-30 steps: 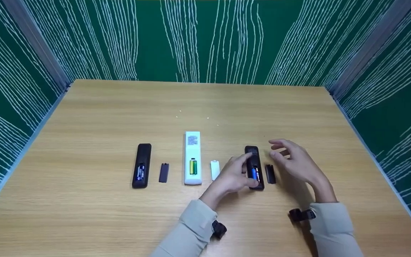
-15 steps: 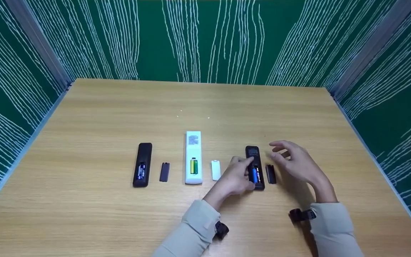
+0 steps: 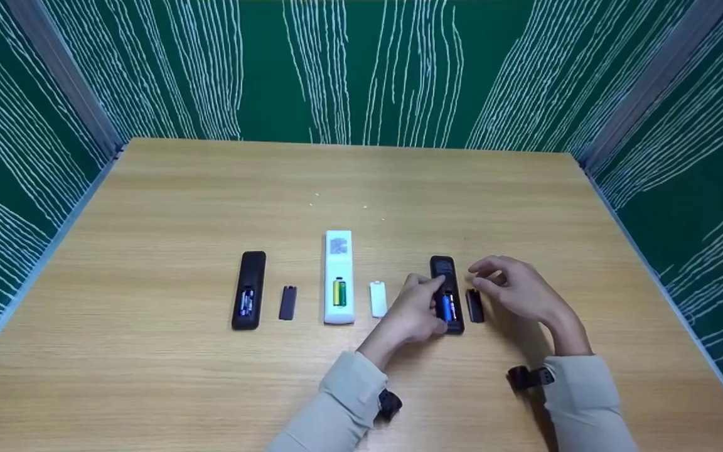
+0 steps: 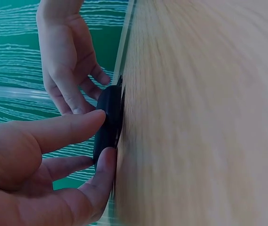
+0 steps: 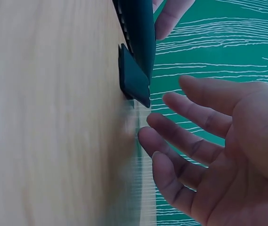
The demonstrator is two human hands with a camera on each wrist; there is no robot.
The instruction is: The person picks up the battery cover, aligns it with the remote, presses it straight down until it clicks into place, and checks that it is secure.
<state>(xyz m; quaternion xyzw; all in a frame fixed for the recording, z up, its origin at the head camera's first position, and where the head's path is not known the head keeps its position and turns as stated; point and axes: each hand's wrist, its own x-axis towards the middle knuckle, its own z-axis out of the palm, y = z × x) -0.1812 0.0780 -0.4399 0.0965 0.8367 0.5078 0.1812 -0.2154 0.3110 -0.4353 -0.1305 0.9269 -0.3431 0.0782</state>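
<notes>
My left hand [image 3: 410, 312] grips the rightmost black remote control [image 3: 444, 267], which lies back side up with its battery bay exposed. Its index finger is on the remote's upper part and its thumb at the lower end. Inside the bay, a blue battery [image 3: 446, 307] lies beside another one. Just right of the remote is its black battery cover [image 3: 475, 306], lying on the table. Over the cover's upper end hovers my right hand [image 3: 524, 292], fingers loosely bent and holding nothing; the right wrist view shows the fingertips apart from the cover [image 5: 134, 77].
A white remote [image 3: 339, 263] with two batteries lies mid-table, its white cover [image 3: 378, 299] to its right. Farther left are another black remote [image 3: 250, 270] with batteries and a dark cover [image 3: 287, 303]. Small white crumbs dot the wooden table [image 3: 211, 389]. Green patterned walls surround it.
My left thumb has slid off the remote's lower face to its lower left edge, uncovering more of the battery bay. My right hand has dropped slightly closer to the black cover.
</notes>
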